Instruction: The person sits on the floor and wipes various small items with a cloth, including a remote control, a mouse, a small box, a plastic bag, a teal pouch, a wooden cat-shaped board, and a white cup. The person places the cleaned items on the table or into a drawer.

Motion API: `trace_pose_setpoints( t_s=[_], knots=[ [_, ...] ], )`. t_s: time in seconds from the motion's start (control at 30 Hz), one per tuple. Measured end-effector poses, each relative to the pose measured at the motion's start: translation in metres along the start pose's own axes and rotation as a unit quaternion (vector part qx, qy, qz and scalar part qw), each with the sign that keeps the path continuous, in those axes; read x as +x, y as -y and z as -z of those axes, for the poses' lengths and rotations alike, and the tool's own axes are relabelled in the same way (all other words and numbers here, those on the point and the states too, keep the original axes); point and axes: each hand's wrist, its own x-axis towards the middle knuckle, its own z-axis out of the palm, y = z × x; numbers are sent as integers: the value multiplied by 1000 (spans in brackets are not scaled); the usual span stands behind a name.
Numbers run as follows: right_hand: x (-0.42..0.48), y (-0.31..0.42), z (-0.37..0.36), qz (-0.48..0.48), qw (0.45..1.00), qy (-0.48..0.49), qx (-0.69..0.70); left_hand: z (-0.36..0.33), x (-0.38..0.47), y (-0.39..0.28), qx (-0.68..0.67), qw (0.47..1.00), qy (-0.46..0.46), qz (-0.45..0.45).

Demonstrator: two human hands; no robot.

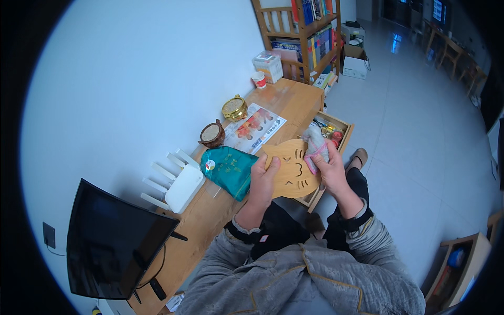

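My left hand (263, 179) grips one edge of a flat wooden cat-face board (289, 177), thumb on its front. Eyes, whiskers and a mouth are cut or marked into the board. In my right hand (332, 171) is a bunched grey cloth (316, 143) with a pink border, lying against the board's opposite edge. Behind the board, an open wooden drawer (350, 134) juts from the desk, holding scissors (326, 129) and red round items (337, 136). A teal fabric pouch (230, 167) lies on the desk beside my left hand.
On the wooden desk (201, 224) stand a monitor (118, 244), a white router (185, 189), a brown pot (212, 134), a gold pot (234, 108), a paper cup (258, 80) and a clear box (268, 66). A printed sheet (256, 128) lies flat. Beyond is a bookshelf (305, 43).
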Motion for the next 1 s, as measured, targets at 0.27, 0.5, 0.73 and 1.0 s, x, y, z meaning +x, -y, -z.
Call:
trace_pose_setpoints(
  t_s=[0.27, 0.5, 0.73, 1.0],
  knots=[
    [-32, -28, -56, 55, 976, -207, 36, -15, 5, 11, -86, 980, -157, -85],
    [19, 23, 23, 12, 991, 74, -111, 28, 20, -3, -86, 995, 2, -59],
    [19, 30, 15, -10, 952, 196, -235, 12, 17, 1, 150, 986, 69, 7],
    [-7, -4, 10, -36, 992, 37, -114, 19, 14, 2, 12, 998, -51, -35]
  ],
)
